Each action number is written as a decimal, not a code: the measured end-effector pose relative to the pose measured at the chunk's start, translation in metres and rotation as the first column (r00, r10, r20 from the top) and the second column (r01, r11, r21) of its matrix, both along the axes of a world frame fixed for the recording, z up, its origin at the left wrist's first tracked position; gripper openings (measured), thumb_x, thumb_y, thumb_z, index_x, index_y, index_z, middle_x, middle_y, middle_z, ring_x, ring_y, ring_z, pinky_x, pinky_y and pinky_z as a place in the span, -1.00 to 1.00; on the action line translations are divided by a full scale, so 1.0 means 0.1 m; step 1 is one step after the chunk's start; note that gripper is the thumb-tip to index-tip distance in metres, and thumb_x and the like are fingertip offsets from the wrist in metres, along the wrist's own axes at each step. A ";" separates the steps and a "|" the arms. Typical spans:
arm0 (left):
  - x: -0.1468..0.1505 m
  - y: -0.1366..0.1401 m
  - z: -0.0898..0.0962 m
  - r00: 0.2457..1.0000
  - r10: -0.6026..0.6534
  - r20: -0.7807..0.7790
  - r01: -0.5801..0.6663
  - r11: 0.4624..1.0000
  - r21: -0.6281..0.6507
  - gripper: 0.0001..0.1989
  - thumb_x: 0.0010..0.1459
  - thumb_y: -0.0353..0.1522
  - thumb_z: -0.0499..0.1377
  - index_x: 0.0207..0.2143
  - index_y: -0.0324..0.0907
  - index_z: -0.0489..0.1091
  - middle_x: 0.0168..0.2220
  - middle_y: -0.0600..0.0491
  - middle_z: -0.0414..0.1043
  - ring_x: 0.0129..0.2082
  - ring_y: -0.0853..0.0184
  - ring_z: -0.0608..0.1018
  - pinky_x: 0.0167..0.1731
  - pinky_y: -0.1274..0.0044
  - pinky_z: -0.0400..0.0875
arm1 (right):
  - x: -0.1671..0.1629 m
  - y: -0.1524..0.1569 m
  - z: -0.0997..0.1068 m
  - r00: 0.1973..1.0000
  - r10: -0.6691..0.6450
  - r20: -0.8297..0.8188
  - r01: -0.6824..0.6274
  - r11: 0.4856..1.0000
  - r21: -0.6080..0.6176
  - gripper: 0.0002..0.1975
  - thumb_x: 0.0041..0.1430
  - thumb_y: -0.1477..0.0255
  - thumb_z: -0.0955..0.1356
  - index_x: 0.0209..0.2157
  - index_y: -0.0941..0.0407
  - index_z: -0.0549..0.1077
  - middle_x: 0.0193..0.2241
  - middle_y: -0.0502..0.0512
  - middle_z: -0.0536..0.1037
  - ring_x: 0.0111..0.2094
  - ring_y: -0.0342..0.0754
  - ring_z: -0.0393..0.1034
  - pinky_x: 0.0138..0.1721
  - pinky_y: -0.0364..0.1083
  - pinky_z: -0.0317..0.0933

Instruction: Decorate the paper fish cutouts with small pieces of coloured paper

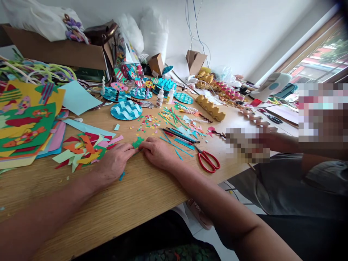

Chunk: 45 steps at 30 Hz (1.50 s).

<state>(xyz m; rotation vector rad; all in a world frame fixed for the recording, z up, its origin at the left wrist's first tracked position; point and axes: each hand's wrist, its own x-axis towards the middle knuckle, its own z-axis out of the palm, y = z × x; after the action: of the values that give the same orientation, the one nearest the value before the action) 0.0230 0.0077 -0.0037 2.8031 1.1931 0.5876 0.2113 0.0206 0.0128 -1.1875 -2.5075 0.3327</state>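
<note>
A small green paper cutout [138, 141] is held just above the wooden table, between my two hands. My left hand [115, 161] pinches its left side, with thumb and fingertips pressed together. From the other side my right hand [156, 152] closes its fingers on the cutout's right edge; the fingertips are partly hidden. To the left of my left hand lies a heap of coloured paper scraps [88, 145]. Red-handled scissors [208, 160] rest right of my right hand, near several dark pencils [181, 135]. A small blue paper scrap [122, 176] is below my left hand.
Stacked coloured paper [24, 123] with fish cutouts covers the table's left. Behind my hands are a blue wavy-paper disc [126, 110], glue bottles [160, 98] and small confetti [149, 123]. Egg-carton strips [210, 108] stand further right. A co-worker's arm [282, 142] reaches in from the right.
</note>
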 end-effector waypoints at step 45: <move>-0.06 -0.04 0.00 0.999 0.001 0.035 -0.001 1.000 -0.002 -0.53 -0.03 -0.62 -0.17 -0.19 -0.19 0.40 -0.19 -0.03 0.40 -0.15 0.26 0.40 -0.14 0.38 0.36 | -0.01 0.01 -0.01 1.000 -0.025 -0.010 0.026 1.000 0.004 -0.71 0.10 0.59 0.18 -0.22 0.11 0.44 -0.33 0.08 0.42 -0.29 -0.14 0.29 -0.21 -0.17 0.12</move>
<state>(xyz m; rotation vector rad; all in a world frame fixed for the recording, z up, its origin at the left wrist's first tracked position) 0.0170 0.0036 -0.0034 2.7780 1.1887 0.6324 0.2106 0.0211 0.0121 -1.2124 -2.4813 0.3264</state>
